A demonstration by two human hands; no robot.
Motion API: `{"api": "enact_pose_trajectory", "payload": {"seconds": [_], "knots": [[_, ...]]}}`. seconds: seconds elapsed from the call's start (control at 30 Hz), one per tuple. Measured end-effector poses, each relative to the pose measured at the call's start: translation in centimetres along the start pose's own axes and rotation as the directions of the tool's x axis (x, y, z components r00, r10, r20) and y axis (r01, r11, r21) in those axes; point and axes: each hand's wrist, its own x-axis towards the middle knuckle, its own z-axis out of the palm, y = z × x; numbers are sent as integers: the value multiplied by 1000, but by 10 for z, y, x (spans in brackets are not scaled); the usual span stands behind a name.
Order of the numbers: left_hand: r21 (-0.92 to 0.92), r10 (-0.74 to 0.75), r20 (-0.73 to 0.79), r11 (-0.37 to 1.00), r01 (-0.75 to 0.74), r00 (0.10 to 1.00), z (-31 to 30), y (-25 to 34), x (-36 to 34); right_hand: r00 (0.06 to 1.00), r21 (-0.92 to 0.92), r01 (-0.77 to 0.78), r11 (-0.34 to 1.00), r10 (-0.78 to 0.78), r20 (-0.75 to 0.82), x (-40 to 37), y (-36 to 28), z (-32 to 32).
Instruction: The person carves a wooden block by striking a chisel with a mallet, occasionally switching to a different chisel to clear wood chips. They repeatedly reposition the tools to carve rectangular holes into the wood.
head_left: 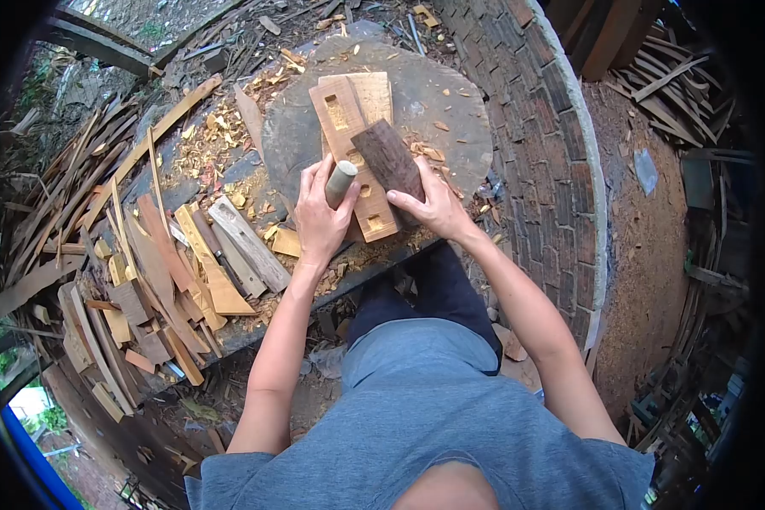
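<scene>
My left hand (321,208) is closed around a round wooden handle (342,180) with a pale grey-green end facing up; whatever its lower end joins is hidden. In my right hand (438,204) is a dark, rough wooden block (384,157), gripped at its near end and angled up to the left. Beneath both hands lies a light brown wooden piece (338,110) with several rectangular holes cut along it. It rests over a paler board (378,95) on a round, flat wooden stump top (459,110). The block covers part of the holed piece.
Wood chips (238,183) are scattered over the bench left of the stump. Several offcuts (221,272) crowd its near left side, with thin strips (51,204) piled beyond. A curved brick wall (561,170) stands close on the right. More scrap wood (671,85) lies past it.
</scene>
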Motion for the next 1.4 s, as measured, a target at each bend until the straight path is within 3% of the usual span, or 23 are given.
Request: {"api": "enact_pose_trajectory", "payload": {"seconds": [0.2,0.57,0.63,0.67,0.7,0.77,0.83,1.03,1.4], "knots": [[-48,4,-25,999,-6,1000,0,-3,3,985,78,163,984,-158,-62,5,1,-2],[-47,-64,-69,997,61,996,-2,4,1,982,-4,190,982,-190,-7,10,0,-14],[-55,-79,-68,996,75,995,0,7,-1,983,-6,183,983,-183,-19,13,-5,-27],[-46,-74,-87,996,70,993,3,4,-3,968,-47,223,974,-226,-105,16,1,-27],[-25,-83,-107,996,81,991,4,4,-3,977,30,196,980,-193,-92,17,-9,-35],[-99,-142,-89,986,133,986,6,4,-5,964,-89,198,976,-210,-161,29,-3,-42],[-80,-178,-99,982,170,979,6,5,-6,875,-238,377,895,-428,-225,48,19,-44],[-133,-286,-101,953,272,953,9,11,-10,880,-228,411,883,-449,-153,62,26,-42],[-106,-370,-149,928,358,917,14,13,-16,849,-226,458,860,-498,-175,64,31,-40]]}}
